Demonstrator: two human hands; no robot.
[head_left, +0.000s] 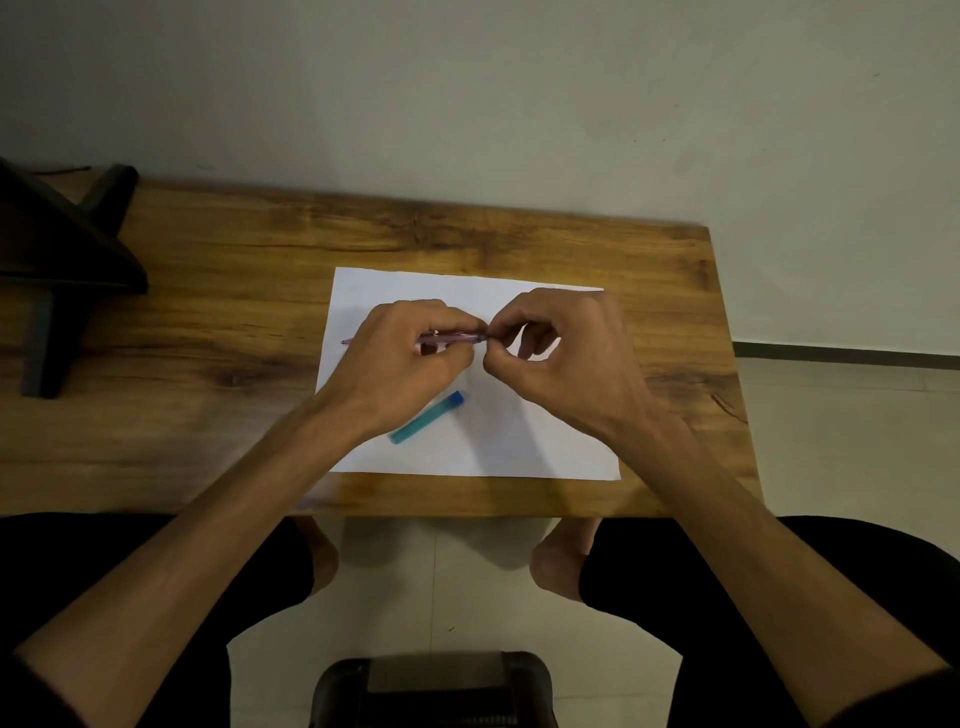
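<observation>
A white sheet of paper (519, 441) lies on the wooden table (234, 312). Above its middle, my left hand (405, 358) grips a thin pink pen (449, 339) held level, its tip poking out to the left past my knuckles. My right hand (561, 353) pinches the pen's right end between thumb and forefinger. The two hands meet at that end. A teal tube with a blue cap (428, 417) lies slanted on the paper just below my left hand, touched by neither hand.
A dark stand with angled legs (62, 249) occupies the table's far left. A pale wall rises behind the table. My knees and a dark stool (436, 686) are below the near edge, over a tiled floor.
</observation>
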